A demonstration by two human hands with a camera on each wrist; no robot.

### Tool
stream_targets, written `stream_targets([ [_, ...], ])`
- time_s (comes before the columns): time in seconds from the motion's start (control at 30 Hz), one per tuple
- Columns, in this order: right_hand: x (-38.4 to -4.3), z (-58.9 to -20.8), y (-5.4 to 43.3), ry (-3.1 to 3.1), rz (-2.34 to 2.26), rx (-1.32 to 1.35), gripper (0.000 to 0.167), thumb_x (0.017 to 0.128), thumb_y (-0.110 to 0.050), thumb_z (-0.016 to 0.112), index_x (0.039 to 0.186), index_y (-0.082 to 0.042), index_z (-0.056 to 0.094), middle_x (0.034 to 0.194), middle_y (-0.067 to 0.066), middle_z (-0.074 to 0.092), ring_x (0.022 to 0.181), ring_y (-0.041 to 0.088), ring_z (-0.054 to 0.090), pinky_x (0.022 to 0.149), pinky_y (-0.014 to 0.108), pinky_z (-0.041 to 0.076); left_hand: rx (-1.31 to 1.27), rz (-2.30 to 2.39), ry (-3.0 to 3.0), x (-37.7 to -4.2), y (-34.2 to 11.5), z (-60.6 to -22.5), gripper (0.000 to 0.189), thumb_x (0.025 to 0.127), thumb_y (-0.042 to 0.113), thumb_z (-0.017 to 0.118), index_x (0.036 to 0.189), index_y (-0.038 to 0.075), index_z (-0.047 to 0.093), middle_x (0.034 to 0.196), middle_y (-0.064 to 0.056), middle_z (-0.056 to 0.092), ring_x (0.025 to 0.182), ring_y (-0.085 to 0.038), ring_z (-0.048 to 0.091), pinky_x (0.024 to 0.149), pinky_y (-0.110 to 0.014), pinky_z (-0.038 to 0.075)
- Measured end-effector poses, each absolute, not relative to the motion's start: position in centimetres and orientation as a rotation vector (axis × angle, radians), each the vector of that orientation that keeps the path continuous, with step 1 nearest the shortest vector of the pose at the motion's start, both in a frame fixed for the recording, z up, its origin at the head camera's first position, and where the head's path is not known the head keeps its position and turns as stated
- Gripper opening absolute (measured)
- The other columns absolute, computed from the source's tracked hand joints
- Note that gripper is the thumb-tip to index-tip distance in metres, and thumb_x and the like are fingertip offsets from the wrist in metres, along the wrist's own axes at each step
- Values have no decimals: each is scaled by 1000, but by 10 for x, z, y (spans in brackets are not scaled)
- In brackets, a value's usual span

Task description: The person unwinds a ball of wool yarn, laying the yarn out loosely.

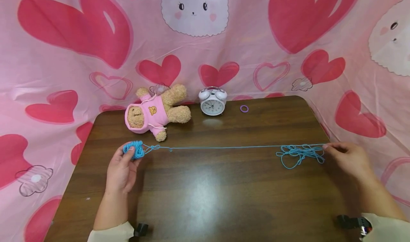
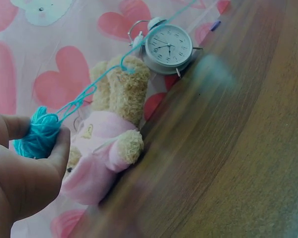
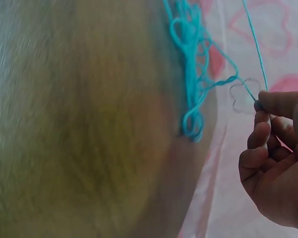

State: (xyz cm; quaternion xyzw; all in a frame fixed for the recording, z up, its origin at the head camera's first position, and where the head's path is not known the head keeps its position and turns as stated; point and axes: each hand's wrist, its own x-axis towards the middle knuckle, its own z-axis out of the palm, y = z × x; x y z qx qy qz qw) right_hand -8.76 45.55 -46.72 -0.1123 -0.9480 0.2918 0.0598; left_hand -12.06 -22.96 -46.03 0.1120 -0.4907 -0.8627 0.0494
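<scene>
A small ball of blue yarn [image 1: 135, 149] is held between the thumb and fingers of my left hand [image 1: 122, 169], over the left side of the table. From it a strand [image 1: 224, 148] stretches nearly straight across to the right, with a few loops and a small knot close to the ball. At the right edge my right hand [image 1: 350, 162] pinches the strand between thumb and index finger, as the right wrist view also shows. Just beside those fingertips a loose tangle of the same yarn [image 3: 191, 74] lies on the tabletop.
A teddy bear [image 1: 155, 112] in a pink hoodie lies on its back at the table's back left. Right of it stand a white twin-bell alarm clock [image 1: 213, 102] and a purple ring [image 1: 244, 109]. Pink heart-print cloth [image 1: 250, 32] hangs behind the brown table [image 1: 205, 206].
</scene>
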Motion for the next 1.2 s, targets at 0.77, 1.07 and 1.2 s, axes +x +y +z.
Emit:
stream_targets([
  [0.77, -91, -501, 488, -2977, 823, -529, 47, 100, -37, 64, 112, 8, 73, 100, 28, 73, 90, 42, 60, 62, 33, 41, 409, -2598, -1414, -118, -241, -459, 32, 103, 11, 64, 130, 3, 48, 117, -7, 65, 100, -15, 69, 90, -27, 58],
  [1.07, -91, -504, 491, -2980, 836, -517, 47, 100, -34, 63, 116, 10, 70, 76, 12, 74, 65, 8, 56, 56, 27, 41, 344, -2643, -1391, -117, -241, -463, 24, 104, 9, 62, 125, 4, 53, 113, -6, 69, 96, -15, 71, 88, -27, 59],
  [1.2, -89, -503, 490, -2990, 861, -492, 46, 103, -31, 61, 118, 12, 67, 71, 8, 74, 60, -3, 56, 57, 26, 40, 334, -2648, -1414, -117, -239, -464, 24, 104, 9, 61, 126, 4, 53, 113, -6, 69, 97, -15, 71, 89, -27, 59],
])
